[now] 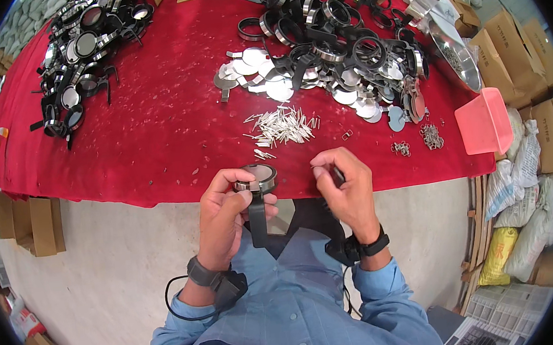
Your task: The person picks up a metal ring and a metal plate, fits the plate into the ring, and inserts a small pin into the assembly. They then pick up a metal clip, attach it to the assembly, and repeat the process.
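Observation:
At the table's front edge, my left hand (227, 206) is closed around a round metal-rimmed piece with a black handle (258, 220). The round face is turned up and the flat handle points down toward my lap. My right hand (349, 189) is held to the right of it, apart from it, thumb and index finger pinched. A dark object shows partly inside my right palm; its kind is hidden by the fingers. Beyond my hands lies a pile of small pale metal pins (284, 126). Small metal clips (431, 136) sit in little heaps to the right.
A red cloth (154, 130) covers the table. Far left is a heap of black-handled round pieces (85, 44); far right, black rings (368, 53) and silver discs (279, 89). A pink bin (484, 121) and metal bowl (455, 55) stand right. Cartons (509, 53) and sacks (523, 207) line that side.

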Available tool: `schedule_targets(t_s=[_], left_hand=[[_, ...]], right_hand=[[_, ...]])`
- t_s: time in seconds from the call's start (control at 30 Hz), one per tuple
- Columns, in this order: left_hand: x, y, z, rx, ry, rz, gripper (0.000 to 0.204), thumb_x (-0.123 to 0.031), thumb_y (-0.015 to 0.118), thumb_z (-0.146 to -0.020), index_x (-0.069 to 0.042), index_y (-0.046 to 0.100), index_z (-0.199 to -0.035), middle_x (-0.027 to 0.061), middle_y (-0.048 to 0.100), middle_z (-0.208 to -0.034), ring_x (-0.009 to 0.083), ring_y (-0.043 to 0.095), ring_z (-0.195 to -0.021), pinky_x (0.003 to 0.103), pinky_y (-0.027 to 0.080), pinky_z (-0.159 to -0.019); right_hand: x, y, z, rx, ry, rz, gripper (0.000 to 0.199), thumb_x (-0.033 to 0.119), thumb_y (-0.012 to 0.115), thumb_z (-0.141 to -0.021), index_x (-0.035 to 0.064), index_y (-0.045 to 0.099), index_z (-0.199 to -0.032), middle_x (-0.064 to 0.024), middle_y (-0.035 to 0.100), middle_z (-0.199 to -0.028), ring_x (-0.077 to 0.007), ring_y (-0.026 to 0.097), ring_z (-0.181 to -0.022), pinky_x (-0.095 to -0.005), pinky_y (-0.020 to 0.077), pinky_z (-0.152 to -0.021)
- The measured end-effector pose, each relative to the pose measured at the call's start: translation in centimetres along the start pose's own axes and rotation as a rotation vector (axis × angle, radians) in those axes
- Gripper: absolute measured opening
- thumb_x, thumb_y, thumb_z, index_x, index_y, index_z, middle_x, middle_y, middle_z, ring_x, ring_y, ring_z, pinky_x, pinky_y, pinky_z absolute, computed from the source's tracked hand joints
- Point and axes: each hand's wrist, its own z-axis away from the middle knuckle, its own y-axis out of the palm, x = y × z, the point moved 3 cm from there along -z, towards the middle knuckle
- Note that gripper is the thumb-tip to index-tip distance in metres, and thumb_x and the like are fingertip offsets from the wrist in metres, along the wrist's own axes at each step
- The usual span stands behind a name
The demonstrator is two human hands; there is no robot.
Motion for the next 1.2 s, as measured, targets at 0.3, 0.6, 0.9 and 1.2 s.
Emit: schedule_targets(t_s=[0.3, 0.6, 0.9, 1.2], left_hand=[[0.1, 0.0, 0.0, 0.01, 0.012, -0.039, 0.026, -0.007, 0.054, -0.099, -0.002, 0.06, -0.123, 0.0109, 0.069, -0.108, 0.0176, 0.072, -0.092, 0.034, 0.061, -0.078], [0.3, -0.2, 0.1, 0.0, 0.07, -0.049, 0.024, -0.006, 0.06, -0.099, -0.002, 0.062, -0.122, 0.0054, 0.069, -0.103, 0.0089, 0.067, -0.087, 0.028, 0.06, -0.077], [0.0, -0.3, 0.0, -0.013, 0.032, -0.028, 0.025, -0.004, 0.056, -0.099, 0.0, 0.06, -0.124, 0.0113, 0.071, -0.105, 0.0169, 0.073, -0.09, 0.034, 0.063, -0.081], [-1.5, -1.2, 0.6, -0.113, 0.082, -0.08, 0.026, -0.009, 0.051, -0.1, -0.001, 0.058, -0.123, 0.0219, 0.072, -0.111, 0.0289, 0.078, -0.089, 0.038, 0.066, -0.077]], right_hand=[[5.3, 3.5, 1.0, 0.069, 0.065, -0.419, 0.015, -0.006, 0.071, -0.085, 0.0025, 0.071, -0.097, -0.0052, 0.068, -0.083, -0.013, 0.067, -0.073, -0.0265, 0.0503, -0.063], [5.0, 4.3, 1.1, 0.052, 0.05, -0.307, 0.011, -0.003, 0.072, -0.084, 0.0024, 0.07, -0.093, -0.0044, 0.07, -0.081, -0.0084, 0.061, -0.067, -0.0247, 0.0434, -0.057], [5.0, 4.3, 0.8, 0.128, 0.192, -0.363, 0.01, -0.001, 0.071, -0.086, 0.0013, 0.07, -0.095, -0.0063, 0.071, -0.082, -0.0108, 0.064, -0.068, -0.0275, 0.0473, -0.059], [1.2, 5.4, -2.7, 0.062, -0.049, 0.168, 0.01, 0.007, 0.073, -0.086, 0.0036, 0.068, -0.094, -0.0139, 0.071, -0.09, -0.0348, 0.068, -0.075, -0.0425, 0.053, -0.065]])
